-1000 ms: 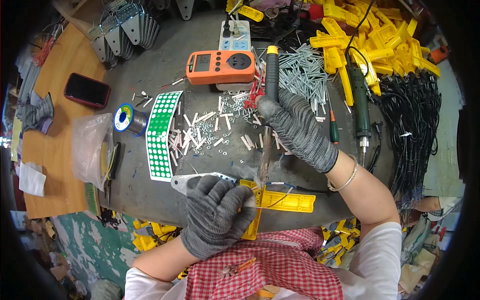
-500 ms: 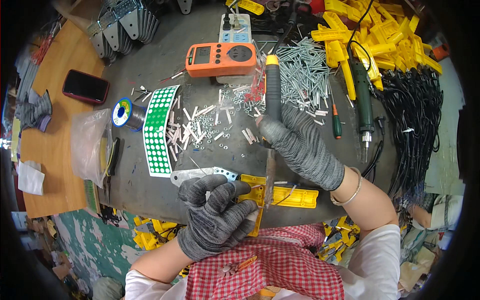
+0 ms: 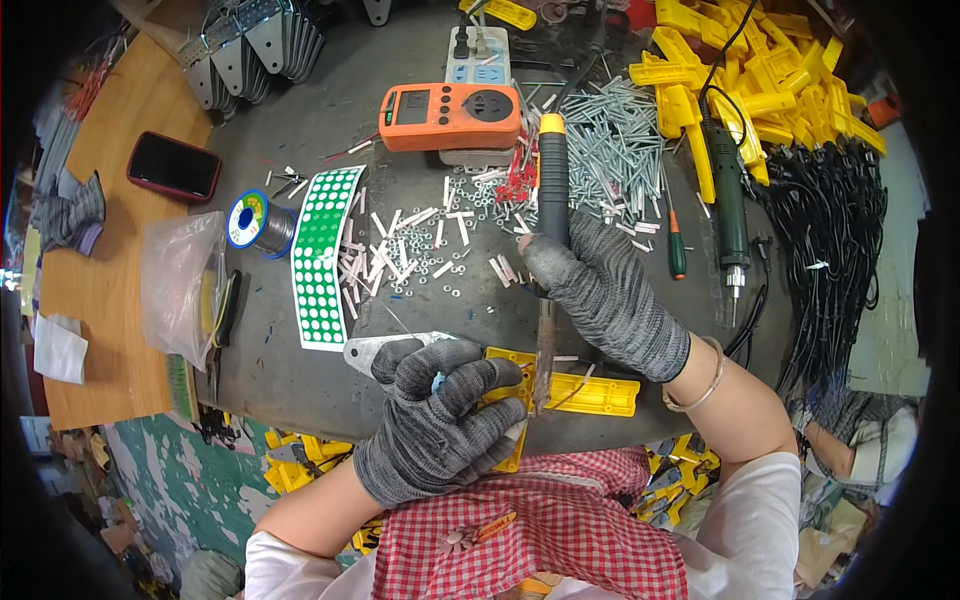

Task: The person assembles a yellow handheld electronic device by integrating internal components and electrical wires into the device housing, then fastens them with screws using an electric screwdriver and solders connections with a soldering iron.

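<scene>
My right hand (image 3: 615, 300), in a grey knitted glove, is wrapped round a soldering iron (image 3: 552, 195) with a black grip and yellow end cap. The iron points down, its tip over a yellow plastic handle shell (image 3: 605, 394) that lies open near the table's front edge. A thin wire runs inside the shell. My left hand (image 3: 440, 425), gloved alike, has its fingers curled and pinched beside the tip; a thin silvery solder wire (image 3: 398, 319) sticks out behind them. Under these fingers lies a grey metal plate (image 3: 368, 352), partly hidden, reaching toward the shell.
An orange meter (image 3: 450, 117), a solder spool (image 3: 262, 225) and a green-dotted sticker sheet (image 3: 325, 260) lie beyond my hands, among nuts and small pale pieces. Screws (image 3: 615, 150), yellow shells (image 3: 770, 70), a green electric screwdriver (image 3: 728, 200) and black cables (image 3: 825, 240) are to the right.
The left fingers have shifted slightly right and curled differently, covering more of the metal plate; a small blue spot now shows between them. The soldering iron stays almost in place.
</scene>
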{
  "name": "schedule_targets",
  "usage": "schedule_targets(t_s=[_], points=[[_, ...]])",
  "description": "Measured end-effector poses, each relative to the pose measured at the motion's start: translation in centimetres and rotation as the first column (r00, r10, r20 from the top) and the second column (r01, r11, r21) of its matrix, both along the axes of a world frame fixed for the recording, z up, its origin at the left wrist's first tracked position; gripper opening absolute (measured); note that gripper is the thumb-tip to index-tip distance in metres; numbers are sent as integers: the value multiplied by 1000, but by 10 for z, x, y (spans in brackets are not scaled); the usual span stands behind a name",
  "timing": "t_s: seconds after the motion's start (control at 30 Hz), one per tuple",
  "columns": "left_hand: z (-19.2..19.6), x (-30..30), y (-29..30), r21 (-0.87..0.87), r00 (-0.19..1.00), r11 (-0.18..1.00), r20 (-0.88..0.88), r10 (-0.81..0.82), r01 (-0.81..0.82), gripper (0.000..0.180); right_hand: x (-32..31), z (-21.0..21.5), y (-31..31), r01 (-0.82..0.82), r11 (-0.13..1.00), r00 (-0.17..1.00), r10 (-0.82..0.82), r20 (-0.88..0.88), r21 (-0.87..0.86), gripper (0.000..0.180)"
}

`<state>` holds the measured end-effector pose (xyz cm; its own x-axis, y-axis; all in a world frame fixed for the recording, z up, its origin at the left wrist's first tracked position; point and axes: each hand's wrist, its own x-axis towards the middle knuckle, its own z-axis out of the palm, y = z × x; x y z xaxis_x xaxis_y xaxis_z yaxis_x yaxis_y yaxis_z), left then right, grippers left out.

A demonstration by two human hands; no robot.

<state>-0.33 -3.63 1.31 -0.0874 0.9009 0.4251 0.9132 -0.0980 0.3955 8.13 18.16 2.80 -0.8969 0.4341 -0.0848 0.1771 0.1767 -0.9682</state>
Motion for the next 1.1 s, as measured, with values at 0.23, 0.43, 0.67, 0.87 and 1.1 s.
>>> schedule_targets(t_s=[0.23, 0.43, 0.67, 0.87, 1.1], points=[[0, -1, -1, 13, 1000, 1000, -9, 7, -7, 34, 0, 4, 0, -25, 999, 996, 29, 89, -47, 43], [2, -1, -3, 38, 999, 999, -29, 37, -36, 33, 0, 1, -2, -11, 998, 1000, 10, -12, -54, 42], [-3, -6, -8, 31, 981, 987, -108, 161, -159, 37, 2, 2, -2, -9, 998, 1000, 10, 18, -67, 41], [-5, -40, 35, 35, 919, 927, -124, 375, -374, 12, 1, 18, 0, 45, 991, 998, -49, -32, -124, 38], [-2, -40, 42, -100, 949, 966, 187, 255, -240, 38, 18, 39, 19, 195, 964, 981, -189, 50, -183, 32]])
